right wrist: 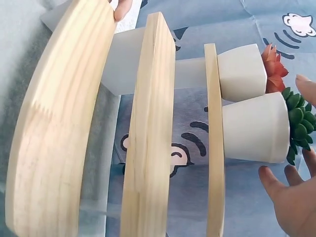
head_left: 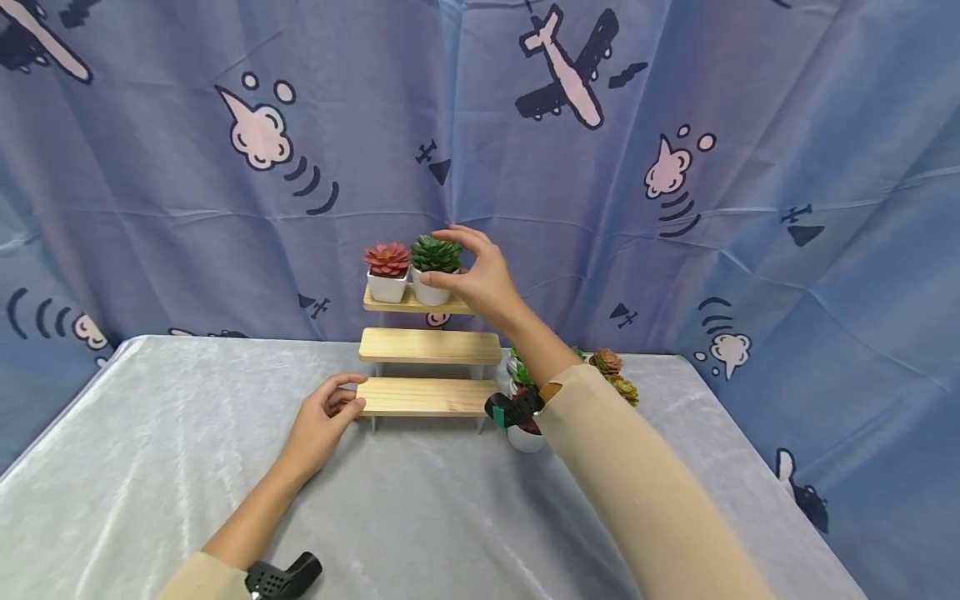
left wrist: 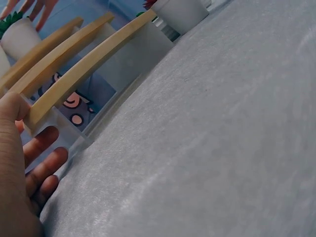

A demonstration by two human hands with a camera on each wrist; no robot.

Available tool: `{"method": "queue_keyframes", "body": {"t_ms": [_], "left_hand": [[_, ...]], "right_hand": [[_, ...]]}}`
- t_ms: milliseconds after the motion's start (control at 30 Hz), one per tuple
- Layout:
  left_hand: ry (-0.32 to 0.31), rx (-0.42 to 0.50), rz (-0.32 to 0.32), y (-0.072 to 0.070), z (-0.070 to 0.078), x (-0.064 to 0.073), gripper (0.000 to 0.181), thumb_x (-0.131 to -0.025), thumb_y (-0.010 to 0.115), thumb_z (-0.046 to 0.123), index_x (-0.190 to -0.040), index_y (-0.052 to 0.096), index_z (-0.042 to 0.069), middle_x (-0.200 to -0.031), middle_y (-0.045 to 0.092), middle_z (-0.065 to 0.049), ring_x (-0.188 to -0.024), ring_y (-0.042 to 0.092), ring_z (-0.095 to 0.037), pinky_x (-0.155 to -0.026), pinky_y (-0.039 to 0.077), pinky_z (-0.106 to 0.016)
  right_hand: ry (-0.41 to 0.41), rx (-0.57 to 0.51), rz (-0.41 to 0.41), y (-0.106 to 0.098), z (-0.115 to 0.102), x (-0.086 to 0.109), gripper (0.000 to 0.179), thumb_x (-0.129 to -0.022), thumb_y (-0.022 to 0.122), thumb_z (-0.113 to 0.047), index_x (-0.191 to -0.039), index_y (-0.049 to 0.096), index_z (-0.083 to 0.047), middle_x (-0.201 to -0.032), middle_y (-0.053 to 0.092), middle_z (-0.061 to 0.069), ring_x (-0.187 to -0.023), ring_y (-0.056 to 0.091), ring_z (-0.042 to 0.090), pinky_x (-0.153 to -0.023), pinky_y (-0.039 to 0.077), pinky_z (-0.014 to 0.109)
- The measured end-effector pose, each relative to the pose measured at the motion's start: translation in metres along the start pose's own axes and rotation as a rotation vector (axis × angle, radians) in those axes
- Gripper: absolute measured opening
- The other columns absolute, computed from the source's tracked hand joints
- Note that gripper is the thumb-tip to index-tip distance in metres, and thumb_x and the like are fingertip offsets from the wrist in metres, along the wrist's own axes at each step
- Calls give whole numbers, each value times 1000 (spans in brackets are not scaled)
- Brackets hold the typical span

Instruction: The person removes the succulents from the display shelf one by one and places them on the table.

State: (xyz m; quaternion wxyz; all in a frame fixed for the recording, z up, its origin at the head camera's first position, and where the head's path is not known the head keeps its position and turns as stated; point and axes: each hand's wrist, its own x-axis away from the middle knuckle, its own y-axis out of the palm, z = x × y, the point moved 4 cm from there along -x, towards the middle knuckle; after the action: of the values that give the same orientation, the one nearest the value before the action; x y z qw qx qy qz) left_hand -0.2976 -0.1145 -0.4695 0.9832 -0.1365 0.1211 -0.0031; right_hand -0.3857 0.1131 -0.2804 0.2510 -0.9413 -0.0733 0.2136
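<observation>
A three-tier plant stand with light wood shelves (head_left: 427,397) and clear sides stands on the table. My left hand (head_left: 318,425) holds the left end of its lowest shelf, with the thumb on the wood and the other fingers curled below in the left wrist view. On the top shelf (right wrist: 216,143), a red succulent in a square white pot (head_left: 387,287) sits at the left. Right beside it is a green succulent (head_left: 435,252) in a round white pot (right wrist: 254,127). My right hand (head_left: 487,275) is spread around this green plant, thumb and fingers apart from the pot in the right wrist view.
More potted succulents stand right of the stand, partly hidden by my right forearm: a white pot (head_left: 525,439) in front, a brownish rosette (head_left: 605,361) and a yellow-green one (head_left: 624,389) farther back. A blue patterned curtain (head_left: 337,167) hangs behind the table (head_left: 187,467).
</observation>
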Motion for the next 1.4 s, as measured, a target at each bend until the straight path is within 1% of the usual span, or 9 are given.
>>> {"method": "queue_keyframes", "body": {"t_ms": [133,300,433,633,700,900,1100,1267,1400], "left_hand": [[5,-8,-2,2,1,0,32,-99,62,13,-130,63,8,-103,74,-19,-80,63,-2,-74,50,-20],[8,-9,-6,4,1,0,31,-99,62,14,-130,62,8,-102,74,-19,-80,64,-4,-74,50,-21],[9,-9,-5,4,1,0,32,-99,62,14,-130,62,8,-102,74,-19,-79,63,-4,-73,50,-21],[3,0,-5,6,1,1,32,-99,62,13,-130,62,8,-101,73,-19,-79,63,-6,-71,50,-21],[2,2,-4,6,1,1,32,-99,62,12,-130,62,8,-101,73,-18,-78,63,-7,-71,50,-22],[7,3,-9,5,3,2,32,-99,61,13,-131,62,8,-102,73,-19,-79,64,-6,-72,50,-21],[5,-11,-14,1,3,3,32,-100,61,16,-132,62,9,-104,74,-19,-81,64,-6,-73,50,-21],[12,-20,-12,-2,5,4,33,-101,61,17,-133,61,9,-105,74,-18,-82,64,-4,-74,50,-21],[22,-8,-23,0,5,4,33,-101,61,16,-133,60,8,-105,74,-19,-81,65,-4,-75,51,-21]], "right_hand": [[25,25,15,4,3,-3,59,-83,84,-23,-137,62,-20,-160,39,3,-153,28,27,-118,34,56],[39,-36,39,8,7,-4,54,-84,83,-16,-134,64,-18,-153,47,7,-143,42,26,-113,43,49],[44,-31,54,8,7,-4,51,-85,82,-14,-132,65,-18,-150,48,7,-139,46,25,-111,44,48],[38,-52,51,0,8,0,50,-85,82,-12,-132,66,-18,-147,51,6,-125,55,24,-96,52,42],[18,-72,52,-7,8,4,50,-84,82,-10,-132,66,-16,-146,52,7,-123,56,25,-97,52,43],[-48,-81,75,-37,8,22,51,-85,80,-7,-134,64,-11,-149,53,8,-135,51,26,-112,42,47],[-7,-110,83,-69,11,50,55,-85,80,-7,-137,62,-13,-154,49,2,-127,58,30,-99,52,46],[34,-107,85,-92,10,74,55,-85,81,-10,-136,62,-15,-157,45,0,-141,48,27,-110,46,48],[38,-79,109,-109,13,95,54,-85,81,-9,-135,62,-13,-157,45,2,-149,40,22,-121,33,47]]}}
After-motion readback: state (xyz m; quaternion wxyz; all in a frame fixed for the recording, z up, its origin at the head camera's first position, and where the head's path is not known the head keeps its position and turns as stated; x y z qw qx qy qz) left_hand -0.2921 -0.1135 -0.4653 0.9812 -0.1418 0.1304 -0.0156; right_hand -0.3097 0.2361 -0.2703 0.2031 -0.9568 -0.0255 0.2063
